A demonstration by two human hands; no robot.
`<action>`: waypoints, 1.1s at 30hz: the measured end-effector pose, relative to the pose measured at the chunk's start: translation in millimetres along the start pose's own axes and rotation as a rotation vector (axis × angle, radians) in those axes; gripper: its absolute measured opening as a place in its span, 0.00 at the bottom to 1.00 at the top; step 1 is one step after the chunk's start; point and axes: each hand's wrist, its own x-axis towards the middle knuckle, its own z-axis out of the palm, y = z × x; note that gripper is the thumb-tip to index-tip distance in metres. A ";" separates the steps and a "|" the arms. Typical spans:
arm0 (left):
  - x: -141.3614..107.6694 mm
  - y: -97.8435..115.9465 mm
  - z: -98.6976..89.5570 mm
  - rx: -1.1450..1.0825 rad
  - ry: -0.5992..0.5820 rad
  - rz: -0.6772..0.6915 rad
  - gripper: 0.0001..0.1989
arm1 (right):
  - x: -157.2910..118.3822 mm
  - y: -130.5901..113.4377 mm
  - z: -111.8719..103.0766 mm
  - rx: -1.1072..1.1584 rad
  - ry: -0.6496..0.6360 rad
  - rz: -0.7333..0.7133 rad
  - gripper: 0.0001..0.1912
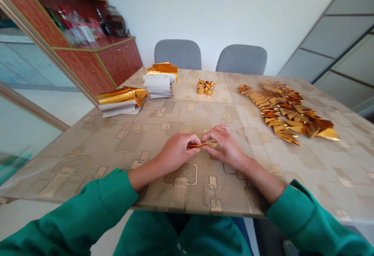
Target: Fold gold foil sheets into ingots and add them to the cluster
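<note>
My left hand [177, 151] and my right hand [224, 147] meet over the middle of the table, pinching a narrow folded strip of gold foil paper [201, 145] between their fingers. Beyond them, a heap of folded gold foil triangles [284, 110] lies on the right. A small cluster of folded gold ingot shapes [205, 87] stands at the far middle. At the far left are a curled roll of gold foil sheets [121, 96] and a white-backed stack of paper [158, 85] topped with gold foil.
The table has a beige patterned cover [187, 119] and a far corner near a red wooden cabinet [119, 63]. Two grey chairs [178, 54] stand beyond it. Sliding panels [330, 49] rise on the right, and green sleeves cover my forearms.
</note>
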 end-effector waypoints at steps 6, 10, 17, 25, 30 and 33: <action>18.0 7.8 -6.5 0.018 0.040 0.102 0.06 | 1.7 -1.5 -13.9 -0.067 0.132 0.019 0.05; 22.3 4.2 -9.7 -0.006 0.058 0.147 0.09 | 1.8 2.8 -22.2 0.016 0.103 0.090 0.07; 16.5 -9.4 -13.7 -0.074 0.126 0.107 0.08 | -2.0 20.6 -33.7 0.322 0.084 0.266 0.12; 23.7 -14.5 -9.9 -0.502 0.221 -0.195 0.07 | -7.6 35.6 -45.4 0.501 0.306 0.479 0.14; 19.4 -5.3 -4.6 -0.666 0.201 -0.211 0.08 | 0.3 13.5 -26.7 0.711 0.092 0.467 0.19; 16.6 -2.7 -2.6 -0.685 0.198 -0.223 0.09 | 4.3 6.9 -16.7 0.782 0.097 0.459 0.16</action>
